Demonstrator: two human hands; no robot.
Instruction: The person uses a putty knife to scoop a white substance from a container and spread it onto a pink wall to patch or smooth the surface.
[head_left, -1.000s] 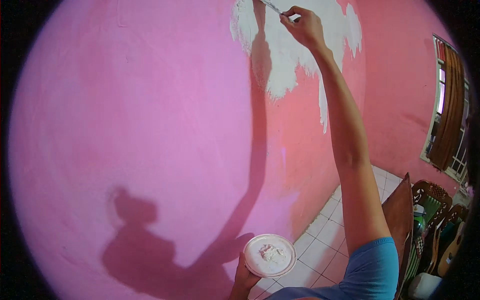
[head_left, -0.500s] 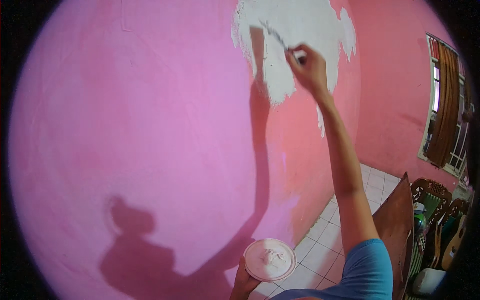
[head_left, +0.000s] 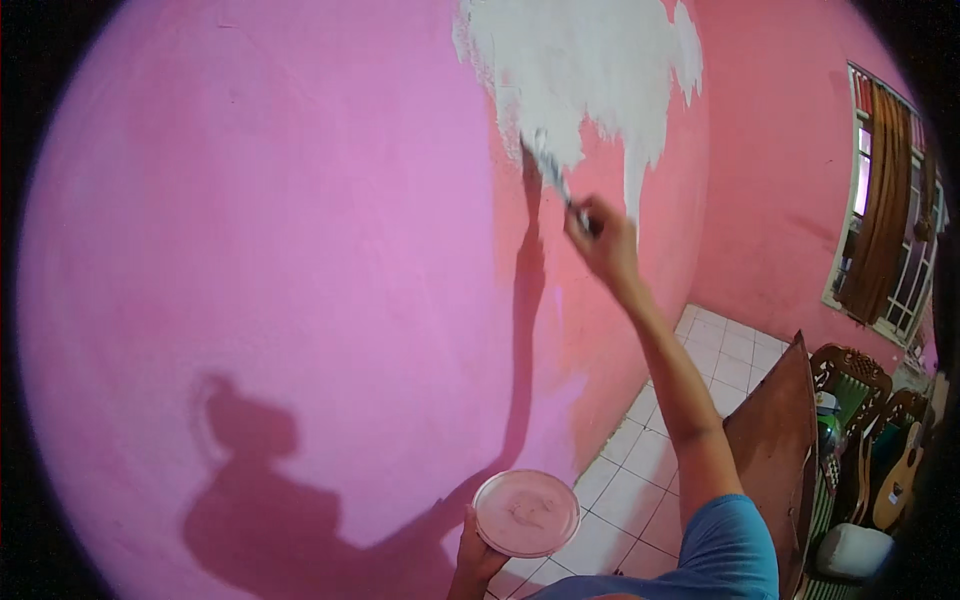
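My right hand is raised against the pink wall and grips a thin putty knife, whose blade lies on the lower edge of a white plastered patch. Low down, my left hand holds a round pinkish plate by its near rim, with a small smear of white filler in the middle. The two hands are far apart.
The white tiled floor runs along the foot of the wall. A brown wooden panel stands at the right, with carved chairs and a guitar behind it. A curtained window is on the right wall.
My right hand has drawn the knife down from the top of the white patch to its lower edge. The plate has stayed low in my left hand.
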